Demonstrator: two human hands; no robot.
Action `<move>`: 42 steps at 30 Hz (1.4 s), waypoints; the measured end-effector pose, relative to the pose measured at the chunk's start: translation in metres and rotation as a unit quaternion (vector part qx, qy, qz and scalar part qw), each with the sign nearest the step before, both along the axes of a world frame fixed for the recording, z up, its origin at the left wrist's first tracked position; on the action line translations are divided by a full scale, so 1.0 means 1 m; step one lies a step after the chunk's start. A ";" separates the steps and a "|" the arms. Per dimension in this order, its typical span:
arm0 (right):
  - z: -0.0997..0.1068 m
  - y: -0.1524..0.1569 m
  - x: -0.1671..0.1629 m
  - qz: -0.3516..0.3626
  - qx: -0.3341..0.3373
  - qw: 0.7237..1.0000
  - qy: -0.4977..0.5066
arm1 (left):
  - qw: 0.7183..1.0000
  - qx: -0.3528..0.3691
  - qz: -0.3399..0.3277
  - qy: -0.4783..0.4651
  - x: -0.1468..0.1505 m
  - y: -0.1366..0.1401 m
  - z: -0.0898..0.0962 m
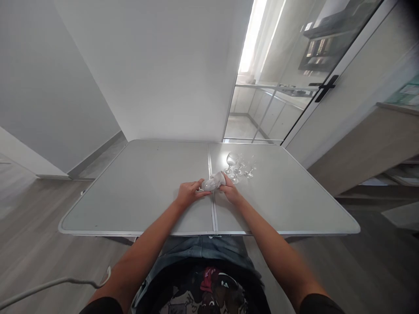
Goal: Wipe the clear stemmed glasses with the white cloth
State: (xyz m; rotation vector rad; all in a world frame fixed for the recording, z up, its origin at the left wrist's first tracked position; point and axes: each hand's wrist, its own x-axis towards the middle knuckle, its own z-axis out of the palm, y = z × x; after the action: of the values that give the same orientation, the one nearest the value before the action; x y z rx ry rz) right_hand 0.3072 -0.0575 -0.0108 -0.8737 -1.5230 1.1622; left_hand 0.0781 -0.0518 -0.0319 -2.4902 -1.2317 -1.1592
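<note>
Over the table's middle seam I hold a clear glass (207, 185) tilted onto its side between both hands. A soft white cloth or paper (218, 178) covers its right part; I cannot tell which material it is. My left hand (190, 192) is closed around the glass's left end. At the other end my right hand (231, 192) grips the white material, with its thumb on top. Just beyond the right hand stand several clear stemmed glasses (231, 159), grouped closely, upright on the table.
A pale folding table (137, 187) with a metal rim spans the space in front of me. Behind it are a white wall (170, 69) and a glass door with a black handle (326, 88). A white cable (65, 280) hangs at the lower left.
</note>
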 end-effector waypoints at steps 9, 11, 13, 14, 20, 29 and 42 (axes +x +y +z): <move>-0.004 0.000 -0.007 0.000 0.128 0.978 -0.166 | 0.999 0.024 0.041 -0.022 -0.008 0.005 -0.004; -0.005 0.002 -0.008 -0.003 0.116 0.979 -0.170 | 0.999 0.018 0.035 -0.013 -0.009 0.005 -0.005; -0.007 0.005 -0.008 0.005 0.078 0.988 -0.130 | 1.000 0.000 0.028 -0.006 -0.009 0.005 -0.005; -0.007 0.005 -0.008 0.006 0.051 0.994 -0.100 | 1.000 -0.014 0.021 -0.003 -0.008 0.004 -0.004; -0.009 0.003 -0.002 -0.012 -0.007 0.999 -0.037 | 0.998 -0.064 -0.024 -0.005 -0.007 0.005 0.000; -0.011 0.008 -0.009 -0.004 0.046 0.994 -0.094 | 0.999 -0.036 0.008 -0.003 -0.007 0.002 -0.003; -0.004 0.008 -0.003 -0.006 0.071 0.996 -0.054 | 0.995 -0.099 0.015 -0.020 0.000 -0.003 0.002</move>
State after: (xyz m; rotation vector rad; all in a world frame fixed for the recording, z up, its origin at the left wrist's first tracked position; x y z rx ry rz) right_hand 0.3037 -0.0494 -0.0146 -0.8587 -1.6641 0.9980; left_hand 0.0784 -0.0544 -0.0296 -2.5887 -1.4566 -1.1349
